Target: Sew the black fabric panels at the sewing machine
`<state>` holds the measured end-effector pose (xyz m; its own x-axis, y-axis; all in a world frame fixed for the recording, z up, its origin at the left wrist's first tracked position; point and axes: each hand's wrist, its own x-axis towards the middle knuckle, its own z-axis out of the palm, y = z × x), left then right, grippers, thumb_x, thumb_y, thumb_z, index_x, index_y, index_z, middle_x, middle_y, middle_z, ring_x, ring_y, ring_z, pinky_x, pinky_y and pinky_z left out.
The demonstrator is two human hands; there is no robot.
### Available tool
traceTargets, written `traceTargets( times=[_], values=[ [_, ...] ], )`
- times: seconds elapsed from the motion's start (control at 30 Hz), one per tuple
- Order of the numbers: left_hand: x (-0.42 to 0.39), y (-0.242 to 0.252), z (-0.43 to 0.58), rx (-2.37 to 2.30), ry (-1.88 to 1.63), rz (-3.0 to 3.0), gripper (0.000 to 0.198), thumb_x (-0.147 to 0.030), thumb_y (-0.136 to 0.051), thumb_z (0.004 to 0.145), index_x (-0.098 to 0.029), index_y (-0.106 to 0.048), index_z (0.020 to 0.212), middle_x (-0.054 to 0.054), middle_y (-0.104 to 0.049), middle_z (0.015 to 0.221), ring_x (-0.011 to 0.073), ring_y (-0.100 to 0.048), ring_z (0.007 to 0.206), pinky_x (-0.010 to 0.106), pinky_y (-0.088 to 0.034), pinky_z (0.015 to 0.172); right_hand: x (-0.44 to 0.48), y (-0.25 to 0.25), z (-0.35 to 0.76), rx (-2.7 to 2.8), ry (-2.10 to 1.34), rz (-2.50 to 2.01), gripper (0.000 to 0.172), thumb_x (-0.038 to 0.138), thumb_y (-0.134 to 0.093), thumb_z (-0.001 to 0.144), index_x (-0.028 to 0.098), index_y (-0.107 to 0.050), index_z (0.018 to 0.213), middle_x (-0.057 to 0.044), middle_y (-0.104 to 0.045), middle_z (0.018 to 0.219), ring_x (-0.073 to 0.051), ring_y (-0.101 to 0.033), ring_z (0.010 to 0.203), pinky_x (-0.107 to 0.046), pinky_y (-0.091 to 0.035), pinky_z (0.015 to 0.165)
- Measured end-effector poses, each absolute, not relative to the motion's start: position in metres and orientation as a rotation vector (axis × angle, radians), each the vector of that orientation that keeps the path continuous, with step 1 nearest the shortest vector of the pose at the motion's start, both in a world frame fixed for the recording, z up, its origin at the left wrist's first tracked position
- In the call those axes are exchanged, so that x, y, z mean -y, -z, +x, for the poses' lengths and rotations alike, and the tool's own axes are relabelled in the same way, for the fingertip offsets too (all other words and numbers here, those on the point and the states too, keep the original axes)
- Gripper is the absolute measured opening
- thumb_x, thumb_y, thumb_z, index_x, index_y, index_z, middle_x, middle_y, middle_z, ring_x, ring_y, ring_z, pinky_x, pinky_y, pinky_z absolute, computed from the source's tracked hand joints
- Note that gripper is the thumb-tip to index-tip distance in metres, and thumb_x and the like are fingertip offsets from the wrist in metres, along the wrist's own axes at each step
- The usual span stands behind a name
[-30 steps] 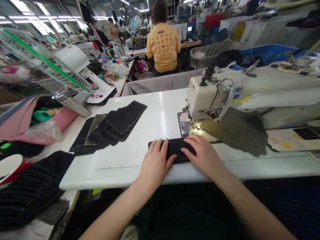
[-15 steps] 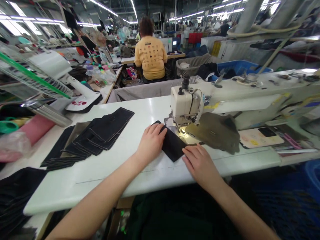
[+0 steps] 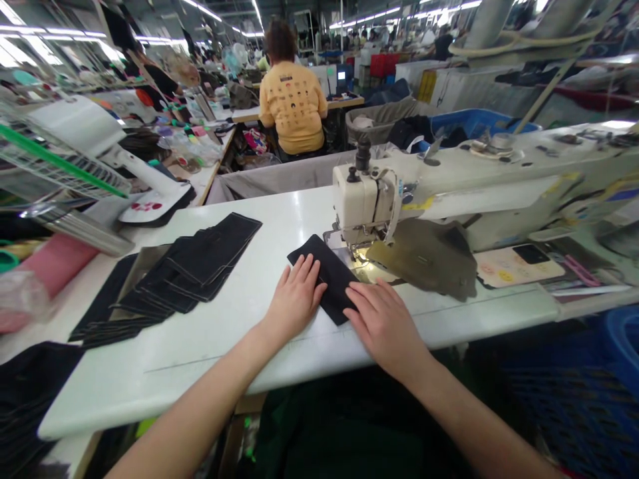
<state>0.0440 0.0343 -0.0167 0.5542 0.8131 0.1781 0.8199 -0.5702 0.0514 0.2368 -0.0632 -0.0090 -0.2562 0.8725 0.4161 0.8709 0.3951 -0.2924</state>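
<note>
A black fabric piece [image 3: 324, 269] lies slanted on the white sewing table, just left of the sewing machine's needle area [image 3: 360, 254]. My left hand [image 3: 295, 293] rests on its left edge, fingers stretched out flat over the cloth. At the right edge, my right hand [image 3: 382, 319] has its fingers together and closed on the cloth, thumb lower down. Beyond the needle, an olive fabric piece [image 3: 434, 259] lies under the machine arm. Fanned out on the left of the table are several black pieces [image 3: 200, 263] with pale stitching along their edges.
The sewing machine [image 3: 359, 196] stands at the right. A phone in a pale case [image 3: 519, 265] lies beneath its arm. More dark pieces [image 3: 34, 392] hang at the lower left, near a white fan-like device [image 3: 154, 199]. A person in yellow [image 3: 292, 106] sits ahead.
The black piece has shifted slightly away from the needle and turned a little. My left hand has slid down its edge, baring the upper corner; my right hand reaches further over it.
</note>
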Motion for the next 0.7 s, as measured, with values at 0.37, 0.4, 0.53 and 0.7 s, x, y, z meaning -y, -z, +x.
traceTargets(
  times=[0.37, 0.4, 0.53, 0.7],
  values=[
    [-0.032, 0.018, 0.047, 1.474, 0.228, -2.732, 0.057, -0.042, -0.048, 0.1, -0.009, -0.047, 0.146, 0.02, -0.04, 0.157, 0.0347, -0.035, 0.148, 0.055, -0.035, 0.117, 0.067, 0.034, 0.241, 2.203, -0.073, -1.573, 0.057, 0.045, -0.043, 0.103, 0.009, -0.047, 0.148, -0.019, -0.043, 0.155, -0.029, -0.041, 0.144, -0.051, -0.038, 0.117],
    [-0.033, 0.017, 0.047, 1.479, 0.216, -2.74, 0.058, -0.043, -0.048, 0.1, -0.009, -0.046, 0.146, 0.02, -0.04, 0.157, 0.0346, -0.034, 0.148, 0.055, -0.034, 0.117, 0.065, 0.033, 0.247, 2.199, -0.065, -1.594, 0.056, 0.044, -0.042, 0.103, 0.01, -0.047, 0.147, -0.018, -0.044, 0.155, -0.029, -0.041, 0.144, -0.051, -0.037, 0.118],
    [-0.033, 0.013, 0.051, 1.48, 0.206, -2.775, 0.056, -0.042, -0.048, 0.1, -0.01, -0.047, 0.146, 0.02, -0.039, 0.158, 0.0359, -0.033, 0.148, 0.06, -0.031, 0.117, 0.062, 0.03, 0.26, 2.23, -0.054, -1.61, 0.053, 0.042, -0.042, 0.104, 0.012, -0.049, 0.146, -0.016, -0.047, 0.154, -0.029, -0.042, 0.143, -0.053, -0.034, 0.118],
    [-0.033, 0.012, 0.051, 1.504, 0.49, -2.694, 0.05, -0.034, -0.045, 0.101, -0.01, -0.046, 0.145, 0.021, -0.04, 0.156, 0.0343, -0.037, 0.146, 0.054, -0.035, 0.117, 0.063, 0.027, 0.258, 2.213, -0.041, -1.618, 0.044, 0.035, -0.046, 0.103, 0.013, -0.055, 0.141, -0.013, -0.053, 0.149, -0.031, -0.049, 0.136, -0.058, -0.032, 0.117]
  ],
)
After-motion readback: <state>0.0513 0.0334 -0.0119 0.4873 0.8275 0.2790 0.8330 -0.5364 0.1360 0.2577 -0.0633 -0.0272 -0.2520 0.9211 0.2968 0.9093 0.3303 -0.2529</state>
